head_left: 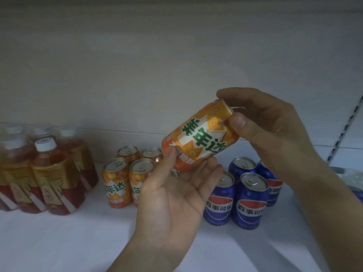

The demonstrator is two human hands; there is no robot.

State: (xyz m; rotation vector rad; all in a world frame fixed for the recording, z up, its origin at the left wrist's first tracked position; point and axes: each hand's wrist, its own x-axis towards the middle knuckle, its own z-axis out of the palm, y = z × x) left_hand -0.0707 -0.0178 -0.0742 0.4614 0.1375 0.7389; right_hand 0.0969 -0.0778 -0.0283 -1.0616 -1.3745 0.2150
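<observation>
An orange soda can (202, 137) with green lettering hangs tilted above the white shelf (68, 242), its top pointing up and to the right. My right hand (275, 130) grips the can's top end, thumb on the near side and fingers curled over the rim. My left hand (176, 195) lies palm up under the can's bottom end, thumb pressed against its lower left side and fingers cupping beneath it.
Several orange cans (115, 181) stand on the shelf just left of my left hand. Several blue cola cans (249, 201) stand to the right. Shrink-wrapped bottles of red tea (47, 173) fill the left. A slotted shelf upright (345, 130) runs at the right edge.
</observation>
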